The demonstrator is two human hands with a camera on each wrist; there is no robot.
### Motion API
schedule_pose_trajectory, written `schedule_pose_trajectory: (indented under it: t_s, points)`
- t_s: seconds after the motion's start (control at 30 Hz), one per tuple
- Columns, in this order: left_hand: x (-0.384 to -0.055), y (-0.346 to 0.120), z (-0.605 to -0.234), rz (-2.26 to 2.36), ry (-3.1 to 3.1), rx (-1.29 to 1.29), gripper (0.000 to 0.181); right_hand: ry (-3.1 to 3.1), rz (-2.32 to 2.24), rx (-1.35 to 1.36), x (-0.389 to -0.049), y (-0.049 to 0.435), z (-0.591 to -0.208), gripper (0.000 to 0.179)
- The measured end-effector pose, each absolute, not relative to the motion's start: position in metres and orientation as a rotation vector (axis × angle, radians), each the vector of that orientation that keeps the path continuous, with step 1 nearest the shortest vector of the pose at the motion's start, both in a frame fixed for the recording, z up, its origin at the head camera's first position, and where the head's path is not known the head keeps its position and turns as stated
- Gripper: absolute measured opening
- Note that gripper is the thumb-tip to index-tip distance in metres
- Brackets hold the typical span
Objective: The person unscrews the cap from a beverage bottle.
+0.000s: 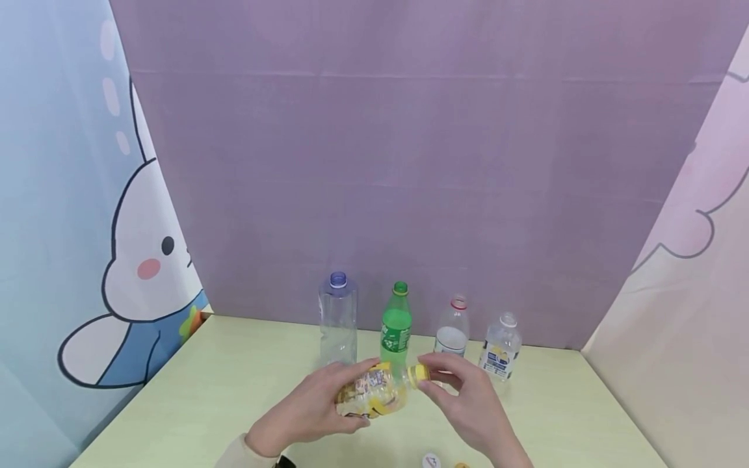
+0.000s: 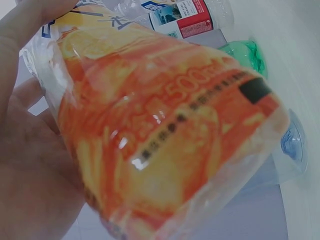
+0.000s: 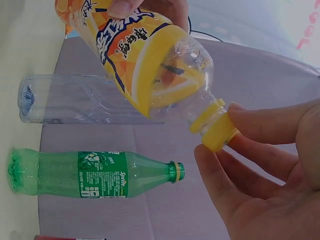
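Observation:
My left hand (image 1: 313,404) grips the body of a clear plastic bottle (image 1: 372,391) with a yellow and orange label, tilted nearly on its side above the table. Thumb and fingers of my right hand (image 1: 468,402) pinch its yellow cap (image 3: 220,132) at the neck, which points to the right. In the right wrist view, a yellow ring on the neck sits just below the cap, with a narrow gap between them. The orange lower part of the label fills most of the left wrist view, and the bottle looks empty of liquid.
Behind the hands stand a large clear bottle (image 1: 338,325) with a blue neck ring, a green Sprite bottle (image 1: 396,323), a red-ringed bottle (image 1: 452,333) and a small labelled bottle (image 1: 501,348), all uncapped. A white cap (image 1: 431,461) and an orange cap (image 1: 462,465) lie at the near edge.

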State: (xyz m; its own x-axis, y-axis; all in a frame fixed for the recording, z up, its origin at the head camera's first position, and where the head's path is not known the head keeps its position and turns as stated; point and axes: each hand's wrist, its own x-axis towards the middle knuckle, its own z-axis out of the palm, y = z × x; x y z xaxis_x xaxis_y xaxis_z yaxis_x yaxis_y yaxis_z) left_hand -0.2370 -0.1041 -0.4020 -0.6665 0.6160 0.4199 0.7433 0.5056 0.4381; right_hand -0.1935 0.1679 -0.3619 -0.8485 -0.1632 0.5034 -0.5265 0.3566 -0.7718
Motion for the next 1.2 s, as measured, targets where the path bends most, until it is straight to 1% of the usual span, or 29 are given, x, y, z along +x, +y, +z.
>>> schedule_pose_trajectory:
  t_s: [0.17, 0.47, 0.8, 1.03, 1.2]
  points:
    - [-0.237, -0.105, -0.401, -0.892, -2.542, -1.163, 0.082, -2.317, 1.462, 0.608, -0.193, 0.17, -0.362, 0.028]
    - [-0.237, -0.108, -0.398, -0.985, -2.595, -1.1, 0.081, -2.272, 1.411, 0.568, -0.195, 0.17, -0.363, 0.035]
    - [-0.242, -0.116, -0.4, -1.124, -2.568, -1.024, 0.081, -2.459, 1.289, 0.623, -0.206, 0.17, -0.382, 0.025]
    - [-0.245, -0.12, -0.401, -1.166, -2.534, -0.966, 0.082, -2.679, 1.244, 0.771, -0.214, 0.166, -0.403, 0.023]
    - [-0.246, -0.121, -0.404, -1.229, -2.506, -0.952, 0.08, -2.823, 1.181, 0.775, -0.221, 0.161, -0.415, 0.02]
